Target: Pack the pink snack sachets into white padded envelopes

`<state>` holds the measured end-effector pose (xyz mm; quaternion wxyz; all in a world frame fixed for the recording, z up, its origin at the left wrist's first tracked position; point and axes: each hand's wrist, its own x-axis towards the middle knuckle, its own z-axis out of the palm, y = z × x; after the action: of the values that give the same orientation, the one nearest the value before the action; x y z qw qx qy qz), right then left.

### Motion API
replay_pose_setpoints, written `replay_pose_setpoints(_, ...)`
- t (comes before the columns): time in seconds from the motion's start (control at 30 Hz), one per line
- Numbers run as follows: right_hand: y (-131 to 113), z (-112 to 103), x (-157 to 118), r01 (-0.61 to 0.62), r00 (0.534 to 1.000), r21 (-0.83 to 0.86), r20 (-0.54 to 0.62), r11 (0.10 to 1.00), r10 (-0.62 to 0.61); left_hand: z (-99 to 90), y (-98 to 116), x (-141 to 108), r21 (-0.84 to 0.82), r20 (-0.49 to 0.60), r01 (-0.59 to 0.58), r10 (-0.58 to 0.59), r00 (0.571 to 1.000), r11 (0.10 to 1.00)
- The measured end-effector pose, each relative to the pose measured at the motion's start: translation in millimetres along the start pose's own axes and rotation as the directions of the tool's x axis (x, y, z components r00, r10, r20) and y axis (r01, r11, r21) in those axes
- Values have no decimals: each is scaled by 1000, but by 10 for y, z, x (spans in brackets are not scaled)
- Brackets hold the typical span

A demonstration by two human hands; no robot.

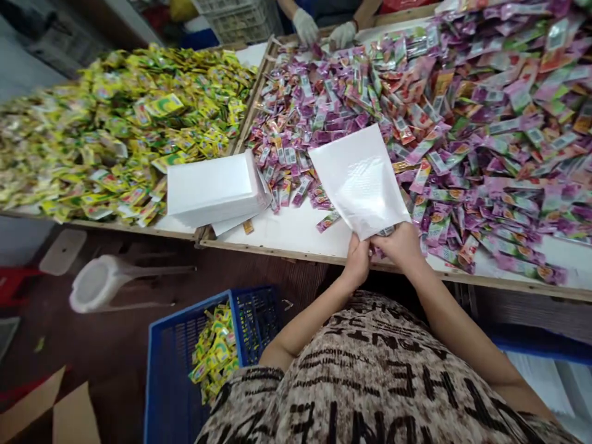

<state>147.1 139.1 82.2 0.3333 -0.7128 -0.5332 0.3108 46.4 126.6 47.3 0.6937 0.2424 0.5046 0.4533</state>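
Observation:
A white plastic bag (361, 179) lies tilted over the table's near edge, its flat side facing up and its middle bulging slightly. My left hand (357, 262) is closed on the bag's near edge, thumb on top. Close beside it, my right hand (401, 243) is closed at the bag's near right corner. A bit of a small printed packet (385, 231) shows at the right fingers, and purple shows between the two hands; the fingertips are partly hidden. Around the bag spreads a heap of purple sachets (324, 117).
Left of the bag stands a stack of white bags (210, 182). Beyond a wooden divider is a heap of yellow packets (152, 123). A co-worker's gloved hands (306, 28) are at the far edge. Below are a blue crate (155, 370), a white stool (95, 283) and a cardboard box (74, 413).

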Motion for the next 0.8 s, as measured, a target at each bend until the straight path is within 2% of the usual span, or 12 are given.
replay_pose_setpoints(0.1,-9,-43,-95,-10,994,-242,-105,970,-16,89,-77,-95,-195,83,-70,88,993,978)
replay_pose_setpoints(0.17,37,-68,-191,10,997,-263,-76,965,-32,102,-140,-186,-261,126,-7,42,991,965)
replay_pose_setpoints(0.23,111,-117,-303,23,1000,-241,5,970,-23,94,-205,-293,-274,149,94,-54,987,957)
replay_pose_setpoints(0.3,189,-183,-430,-12,999,-323,27,946,23,92,-270,-409,-278,187,202,-153,970,939)
replay_pose_setpoints(0.4,276,-252,-619,-103,994,-542,-91,834,64,116,-362,-572,-305,275,296,-214,937,905)
replay_pose_setpoints(0.47,320,-258,-707,-141,986,-602,-158,786,55,132,-410,-649,-329,303,292,-192,933,898)
replay_pose_setpoints(0.5,344,-253,-733,-148,984,-588,-172,795,57,133,-428,-675,-339,302,281,-179,936,898)
replay_pose_setpoints(0.57,399,-239,-760,-168,984,-452,-127,876,124,111,-451,-699,-345,284,268,-172,943,900)
replay_pose_setpoints(0.63,461,-220,-780,-197,978,-144,37,970,204,63,-461,-699,-336,247,272,-194,949,902)
replay_pose_setpoints(0.7,514,-183,-818,-219,967,164,169,962,192,5,-465,-693,-330,203,274,-215,955,903)
replay_pose_setpoints(0.73,530,-152,-843,-201,973,240,163,950,165,-21,-467,-693,-330,182,267,-217,959,905)
replay_pose_setpoints(0.8,535,-66,-881,-128,992,188,42,974,122,-66,-474,-705,-318,150,245,-206,967,916)
